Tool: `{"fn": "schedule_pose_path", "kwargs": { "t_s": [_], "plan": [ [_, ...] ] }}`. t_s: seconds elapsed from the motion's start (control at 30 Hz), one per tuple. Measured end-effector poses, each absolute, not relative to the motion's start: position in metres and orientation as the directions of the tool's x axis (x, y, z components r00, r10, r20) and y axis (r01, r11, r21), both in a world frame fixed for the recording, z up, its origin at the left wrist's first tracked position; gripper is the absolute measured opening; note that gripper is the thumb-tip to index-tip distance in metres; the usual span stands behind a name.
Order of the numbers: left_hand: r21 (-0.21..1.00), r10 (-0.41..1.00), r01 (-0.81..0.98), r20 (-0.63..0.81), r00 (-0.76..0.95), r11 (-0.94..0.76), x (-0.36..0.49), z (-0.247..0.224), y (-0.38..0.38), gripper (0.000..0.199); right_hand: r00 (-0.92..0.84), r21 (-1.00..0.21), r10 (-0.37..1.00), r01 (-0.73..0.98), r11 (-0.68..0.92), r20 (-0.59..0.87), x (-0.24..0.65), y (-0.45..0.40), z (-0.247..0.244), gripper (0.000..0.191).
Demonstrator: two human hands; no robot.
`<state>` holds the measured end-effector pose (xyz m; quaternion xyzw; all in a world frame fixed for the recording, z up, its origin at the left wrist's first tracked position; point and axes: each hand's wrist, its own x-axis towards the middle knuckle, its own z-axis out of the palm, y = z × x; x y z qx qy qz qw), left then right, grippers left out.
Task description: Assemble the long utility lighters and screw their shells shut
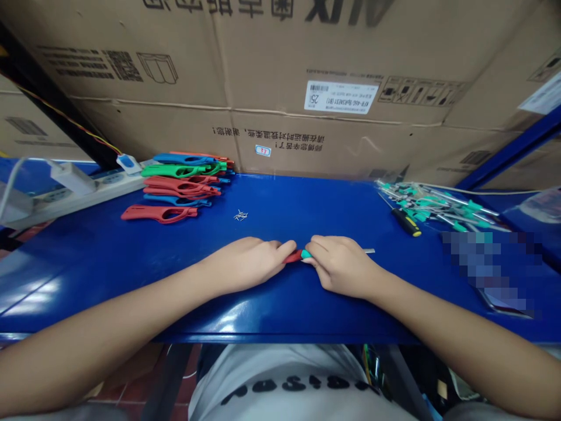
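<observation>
- Clearly, both hands are busy at the near middle of the desk (280,199), close together with just a short gap between them.
- The left hand (252,262) has its grip folded in, fingers curled around a red piece (293,256); most of that piece is hidden, and only a short stretch shows to the right of the thumb.
- The right hand (342,266) has its grip curled in too, thumb and fingers pinching a teal part (305,254) that meets the red piece between the hands. From where I stand, I can't tell whether the two are joined or only touching.
- Just beyond the right hand, on its right, a flat metal end (370,251) pokes out.
- Over on the left, towards the far side, lies a row of looped handles (140,213) in red, blue and green, with some orange at the far end.
- A little heap of small metal pins or screws (241,216) sits right of the handles; I can't make out which.
- At the far right there's a jumbled pile of metal rods with teal parts (433,204), and a black-and-yellow screwdriver (407,222) lies at its near left edge.
- Far left, a white power strip (109,182) runs alongside the handles.
- Behind everything, a printed cardboard box (263,88) stands along the far edge.
</observation>
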<state>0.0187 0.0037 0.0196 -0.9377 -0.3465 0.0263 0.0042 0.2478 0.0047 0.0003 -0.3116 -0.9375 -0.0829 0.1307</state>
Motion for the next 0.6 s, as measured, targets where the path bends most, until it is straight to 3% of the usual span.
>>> {"fn": "schedule_pose_path", "kwargs": {
  "t_s": [0.37, 0.47, 0.6],
  "plan": [
    [0.036, 0.65, 0.652, -0.058, 0.758, -0.757, 0.0184, 0.0219, 0.0025, 0.019, -0.789, 0.225, 0.427, 0.558, 0.799, 0.441, 0.2485, 0.0, -0.0018, 0.025],
    [0.003, 0.648, 0.649, -0.053, 0.76, -0.761, 0.018, 0.0204, 0.0032, 0.019, -0.788, 0.178, 0.465, 0.566, 0.805, 0.403, 0.2463, 0.0006, -0.002, 0.026],
    [-0.021, 0.665, 0.664, -0.02, 0.747, -0.747, 0.0179, 0.0207, 0.0087, 0.022, -0.74, 0.022, 0.594, 0.631, 0.775, 0.316, 0.2444, 0.0059, 0.0049, 0.027]
  ]
}}
